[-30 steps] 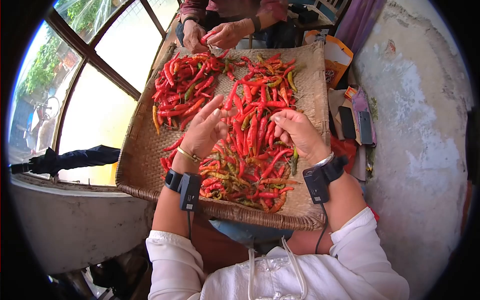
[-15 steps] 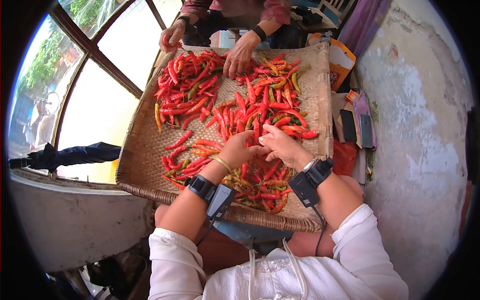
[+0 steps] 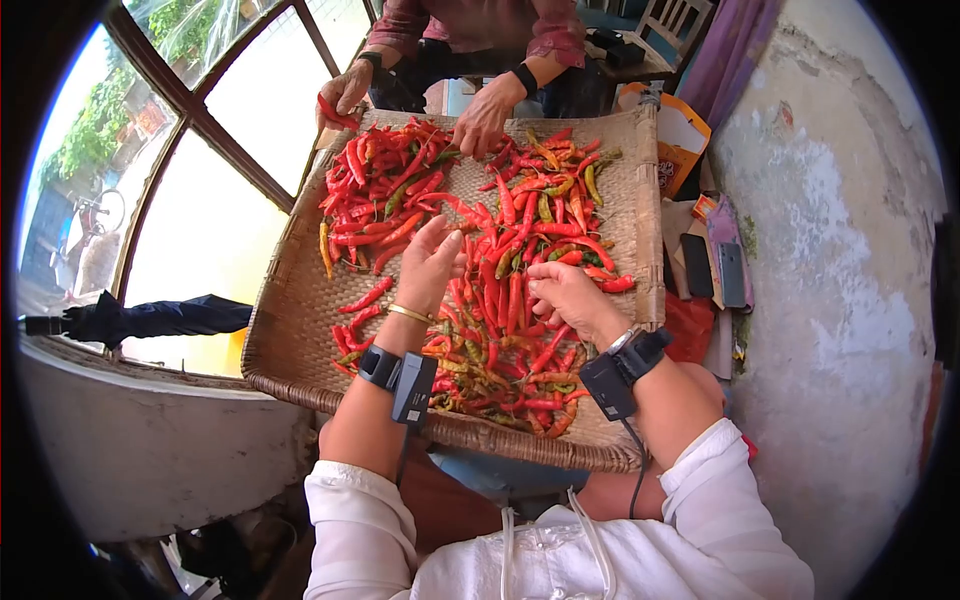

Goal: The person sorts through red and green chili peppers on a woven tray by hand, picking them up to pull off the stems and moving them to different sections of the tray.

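Red chili peppers [image 3: 515, 215], with some green and yellowish ones among them, lie in piles on a large woven tray [image 3: 290, 310]. My left hand [image 3: 430, 268] is over the middle of the tray, its fingers apart and pointing up; nothing shows in it. To its right, my right hand [image 3: 572, 295] hovers at the lower edge of the central pile, thumb and fingertips close together; whatever is between them is too small to make out. Wilted yellowish peppers [image 3: 470, 375] lie near the tray's front edge, between my forearms.
Across the tray sits a person whose one hand [image 3: 343, 92] holds red peppers at the far left corner; their other hand [image 3: 484, 118] reaches into the far piles. A folded umbrella [image 3: 175, 318] lies by the window. Two phones [image 3: 732, 274] and an orange box [image 3: 682, 135] are on the right.
My left hand has moved left and up, away from my right hand, and its fingers have spread. The other person's right-side hand has shifted slightly. The view has moved a little.
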Demonstrator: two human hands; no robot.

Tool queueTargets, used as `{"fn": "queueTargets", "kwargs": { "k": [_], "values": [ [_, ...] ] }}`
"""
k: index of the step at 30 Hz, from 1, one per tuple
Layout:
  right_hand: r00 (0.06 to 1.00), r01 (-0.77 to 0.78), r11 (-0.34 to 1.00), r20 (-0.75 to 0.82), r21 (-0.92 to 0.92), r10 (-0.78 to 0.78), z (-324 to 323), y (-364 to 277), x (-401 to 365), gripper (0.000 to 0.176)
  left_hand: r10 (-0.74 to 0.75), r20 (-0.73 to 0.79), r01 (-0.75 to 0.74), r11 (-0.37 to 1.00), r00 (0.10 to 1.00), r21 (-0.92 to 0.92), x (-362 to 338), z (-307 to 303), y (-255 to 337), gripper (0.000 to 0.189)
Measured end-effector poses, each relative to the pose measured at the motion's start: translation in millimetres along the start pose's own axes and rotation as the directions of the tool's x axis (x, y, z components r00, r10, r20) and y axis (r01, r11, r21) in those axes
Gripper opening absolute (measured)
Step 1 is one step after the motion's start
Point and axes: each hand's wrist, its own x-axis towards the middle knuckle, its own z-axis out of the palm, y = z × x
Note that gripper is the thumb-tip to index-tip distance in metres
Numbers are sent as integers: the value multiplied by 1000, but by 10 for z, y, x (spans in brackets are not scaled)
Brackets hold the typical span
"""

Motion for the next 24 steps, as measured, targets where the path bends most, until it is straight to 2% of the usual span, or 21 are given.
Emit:
{"fn": "queueTargets", "kwargs": {
  "k": [1, 2, 3, 4, 6, 8, 12, 14, 15, 16, 18, 20, 21, 22, 23, 24],
  "values": [
    [1000, 3, 1000, -2, 0, -3, 4, 4, -12, 42, 3, 2, -3, 1000, 1000, 0, 11, -13, -54, 47],
    [1000, -7, 1000, 27, -8, 7, 23, 1, -37, 47, 4, 79, -27, 953, 997, 301, -9, -28, -117, 49],
    [998, -18, 1000, 57, -15, 19, 46, 4, -57, 52, -19, 151, -71, 818, 988, 571, -37, -41, -171, 51],
    [998, -17, 1000, 55, -15, 18, 65, 7, -62, 52, -18, 152, -73, 818, 988, 571, -55, -40, -231, 51],
    [994, -73, 996, 89, 50, 68, 94, 27, -65, 62, -101, 324, -180, 660, 941, 729, -95, 1, -334, 56],
    [995, -59, 995, 88, 81, 52, 106, 108, -23, 66, -143, 318, -143, 674, 937, 725, -104, 32, -373, 50],
    [992, -85, 965, 111, 249, 59, 120, 170, -9, 66, -43, 353, -237, 665, 935, 709, -159, 71, -430, 35],
    [992, -90, 948, 115, 306, 57, 111, 163, -1, 66, -70, 412, -272, 648, 908, 711, -177, 93, -456, 31],
    [990, -104, 942, 122, 320, 68, 103, 157, -5, 65, -113, 403, -238, 651, 908, 721, -215, 136, -400, 24],
    [988, -117, 936, 130, 333, 77, 98, 151, -6, 64, -105, 406, -247, 649, 908, 719, -221, 142, -408, 24],
    [989, -123, 935, 117, 332, 88, 94, 145, 1, 61, -190, 432, -170, 726, 881, 666, -212, 124, -461, 25],
    [983, -136, 945, 162, 298, 91, 95, 149, -24, 56, -168, 442, -175, 752, 881, 635, -203, 99, -509, 22],
    [979, -127, 949, 193, 290, 72, 101, 163, -17, 49, -152, 428, -199, 716, 891, 669, -231, 110, -461, 20],
    [979, -125, 949, 194, 288, 70, 107, 157, -18, 49, -134, 414, -223, 676, 900, 702, -253, 122, -411, 19],
    [981, -95, 971, 185, 219, 54, 116, 146, -21, 42, -131, 414, -224, 676, 901, 702, -277, 134, -366, 19],
    [984, -63, 987, 176, 148, 37, 124, 133, -29, 35, -43, 440, -324, 612, 897, 722, -308, 147, -326, 18]
  ]
}}
